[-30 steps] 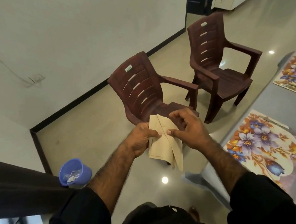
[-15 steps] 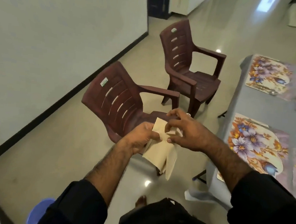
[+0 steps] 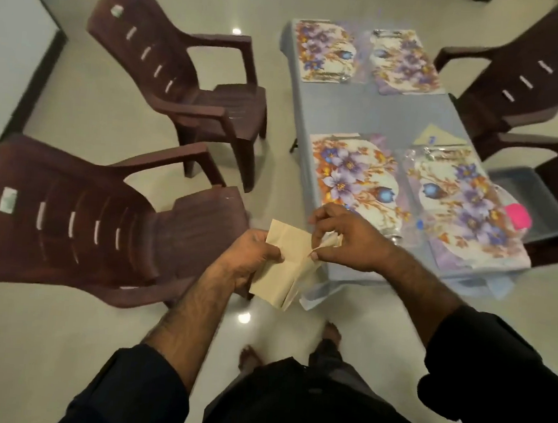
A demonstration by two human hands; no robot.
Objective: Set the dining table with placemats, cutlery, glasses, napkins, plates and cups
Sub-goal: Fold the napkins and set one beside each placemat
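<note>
Head view. The person stands at the near end of the table (image 3: 370,118), both forearms out in front, dark sleeves pushed up.

Napkin (image 3: 285,271): beige paper, creased, partly unfolded, held in the air just off the table's near left corner and above the floor. It is longer than wide. Long axis runs from upper left, near the left thumb, down to lower right, where the loose folded edges hang toward the floor.

Left hand (image 3: 251,262): fingers curled behind the napkin, thumb pressed on its front, gripping the left edge.

Right hand (image 3: 345,239): thumb and forefinger pinch the napkin's upper right corner; the other fingers are bent, and motion blur makes their exact contact hard to read.

On the table: four floral placemats, the nearest left one (image 3: 349,173) beside the nearest right one (image 3: 463,204), two more at the far end. A pale folded napkin (image 3: 436,136) lies just beyond the right near mat, possibly with cutlery beside it; too blurred to be sure. Brown plastic chairs (image 3: 82,217) stand at both sides.
</note>
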